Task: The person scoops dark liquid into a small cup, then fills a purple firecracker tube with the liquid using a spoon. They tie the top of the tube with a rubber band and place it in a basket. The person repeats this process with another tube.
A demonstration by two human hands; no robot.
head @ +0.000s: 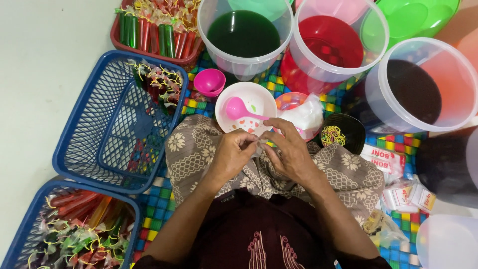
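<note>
Both hands meet above my lap — left hand (233, 152) and right hand (289, 149) pinch a small clear plastic piece (260, 143) between fingertips, equally near, just before the white bowl (259, 97).

Tubs (244, 37) block front; blue basket (119, 119) left half-free.
</note>
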